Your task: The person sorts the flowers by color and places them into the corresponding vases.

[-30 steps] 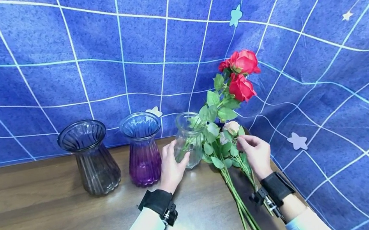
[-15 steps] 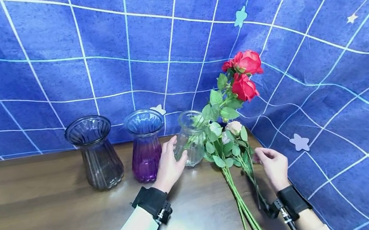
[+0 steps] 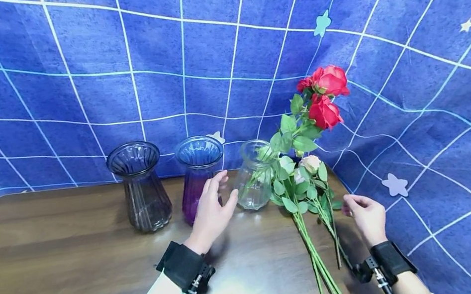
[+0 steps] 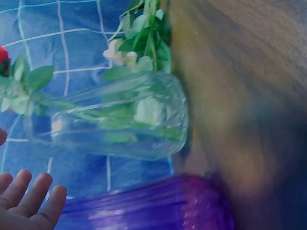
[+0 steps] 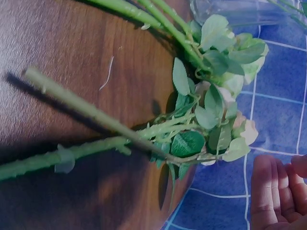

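Note:
My left hand [image 3: 210, 213] hovers with spread fingers in front of the blue-purple vase [image 3: 193, 198], thumb toward the clear glass vase [image 3: 254, 189]. A green stem and leaves show through the clear glass; whether all are inside, I cannot tell. Right of it, red roses [image 3: 325, 111] rise above green stems [image 3: 317, 266] on the table. Pale pink roses [image 3: 310, 163] lie beside them among leaves. My right hand [image 3: 368, 218] is just right of these, fingers loosely bent together. The right wrist view shows nothing in its fingers [image 5: 264, 191], and a brownish stem [image 5: 96, 112] crossing a green one.
A smoky grey vase [image 3: 148, 204] stands left of the blue-purple one. Behind the wooden table [image 3: 51, 253] hangs a blue gridded cloth [image 3: 98, 101], which continues along the right side.
My right hand has left the pale rose and moved right and toward me. My left hand has drawn back left from the clear vase. The head view has shifted left.

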The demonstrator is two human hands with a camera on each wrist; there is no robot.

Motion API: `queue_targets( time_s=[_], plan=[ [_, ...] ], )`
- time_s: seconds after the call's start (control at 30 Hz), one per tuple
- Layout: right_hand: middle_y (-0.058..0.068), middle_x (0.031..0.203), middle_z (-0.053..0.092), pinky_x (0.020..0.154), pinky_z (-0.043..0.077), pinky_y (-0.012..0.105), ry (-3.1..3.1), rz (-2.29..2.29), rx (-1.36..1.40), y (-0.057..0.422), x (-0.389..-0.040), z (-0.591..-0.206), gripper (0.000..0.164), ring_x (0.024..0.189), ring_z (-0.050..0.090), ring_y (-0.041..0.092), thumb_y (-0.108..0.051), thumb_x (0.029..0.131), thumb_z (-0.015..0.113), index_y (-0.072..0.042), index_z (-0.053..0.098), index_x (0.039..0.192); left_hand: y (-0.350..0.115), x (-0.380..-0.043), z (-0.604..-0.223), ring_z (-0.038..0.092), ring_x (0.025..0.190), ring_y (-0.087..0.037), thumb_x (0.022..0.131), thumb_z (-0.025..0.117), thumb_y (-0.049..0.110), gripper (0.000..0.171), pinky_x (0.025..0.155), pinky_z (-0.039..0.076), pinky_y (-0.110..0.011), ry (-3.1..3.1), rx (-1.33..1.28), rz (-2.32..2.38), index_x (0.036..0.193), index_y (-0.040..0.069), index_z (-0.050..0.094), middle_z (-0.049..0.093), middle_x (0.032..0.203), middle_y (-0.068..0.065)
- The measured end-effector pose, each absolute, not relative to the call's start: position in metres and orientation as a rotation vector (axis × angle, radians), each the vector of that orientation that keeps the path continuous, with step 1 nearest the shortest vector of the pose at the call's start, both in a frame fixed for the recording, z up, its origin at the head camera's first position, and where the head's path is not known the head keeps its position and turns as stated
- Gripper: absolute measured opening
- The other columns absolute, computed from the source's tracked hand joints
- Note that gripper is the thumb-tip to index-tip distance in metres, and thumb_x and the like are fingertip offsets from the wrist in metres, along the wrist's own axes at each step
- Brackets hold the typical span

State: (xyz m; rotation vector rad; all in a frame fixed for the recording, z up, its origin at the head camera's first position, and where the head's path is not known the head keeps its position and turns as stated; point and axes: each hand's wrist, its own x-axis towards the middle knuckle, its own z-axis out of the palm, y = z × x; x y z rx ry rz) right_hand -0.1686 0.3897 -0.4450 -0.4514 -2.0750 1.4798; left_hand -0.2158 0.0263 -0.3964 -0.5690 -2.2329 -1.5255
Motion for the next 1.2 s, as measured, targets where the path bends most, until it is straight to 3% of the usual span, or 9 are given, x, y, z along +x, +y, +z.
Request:
queue_targets(
  time_s=[0.13, 0.27, 0.37, 0.63, 1.0, 1.2],
  plan=[
    [-0.011, 0.058, 0.066, 0.050, 0.051, 0.013, -2.129, 1.460, -0.487, 0.404, -0.173, -0.458, 0.021, 0.051, 0.063, 0.002, -0.026, 0.084, 0.069, -0.005, 0.073, 0.087, 0.012, -0.210, -0.391, 0.059, 0.100, -0.032, 0.086, 0.064, 0.011, 0.046, 0.085, 0.051, -0.044, -2.187, -0.562, -1.488, 0.128, 0.001, 0.050, 0.059, 0.116, -0.018],
    [-0.016, 0.056, 0.064, 0.049, 0.047, 0.012, -2.287, 1.328, -0.579, 0.392, -0.162, -0.440, 0.027, 0.050, 0.060, -0.002, -0.023, 0.087, 0.063, 0.003, 0.071, 0.093, -0.002, -0.209, -0.390, 0.060, 0.098, -0.027, 0.086, 0.064, 0.010, 0.041, 0.084, 0.053, -0.041, -2.171, -0.504, -1.465, 0.125, 0.002, 0.053, 0.060, 0.113, -0.015],
    [-0.012, 0.058, 0.065, 0.051, 0.047, 0.013, -2.398, 1.265, -0.645, 0.383, -0.154, -0.426, 0.033, 0.051, 0.058, -0.003, -0.018, 0.089, 0.060, 0.012, 0.065, 0.102, -0.010, -0.209, -0.391, 0.060, 0.098, -0.027, 0.086, 0.063, 0.009, 0.038, 0.085, 0.052, -0.042, -2.160, -0.457, -1.491, 0.123, 0.002, 0.054, 0.059, 0.112, -0.013],
    [-0.006, 0.064, 0.066, 0.054, 0.050, 0.012, -2.497, 1.347, -0.692, 0.378, -0.155, -0.421, 0.034, 0.053, 0.059, -0.002, -0.015, 0.091, 0.056, 0.013, 0.062, 0.108, -0.028, -0.211, -0.393, 0.058, 0.102, -0.029, 0.087, 0.062, 0.009, 0.035, 0.085, 0.051, -0.045, -2.127, -0.386, -1.482, 0.120, 0.000, 0.055, 0.059, 0.112, -0.016],
    [-0.007, 0.059, 0.063, 0.056, 0.049, 0.013, -2.647, 1.294, -0.679, 0.382, -0.159, -0.429, 0.035, 0.055, 0.057, 0.000, -0.016, 0.091, 0.051, 0.013, 0.062, 0.108, -0.035, -0.221, -0.388, 0.051, 0.114, -0.033, 0.087, 0.064, 0.012, 0.048, 0.091, 0.050, -0.048, -2.108, -0.325, -1.557, 0.129, -0.001, 0.045, 0.050, 0.124, -0.019],
    [-0.006, 0.061, 0.063, 0.055, 0.046, 0.012, -2.713, 1.261, -0.632, 0.383, -0.164, -0.434, 0.035, 0.054, 0.056, 0.001, -0.016, 0.090, 0.052, 0.015, 0.062, 0.105, -0.037, -0.227, -0.387, 0.048, 0.121, -0.032, 0.089, 0.063, 0.018, 0.053, 0.101, 0.044, -0.046, -2.155, -0.287, -1.609, 0.134, 0.001, 0.042, 0.047, 0.129, -0.019]
  ],
)
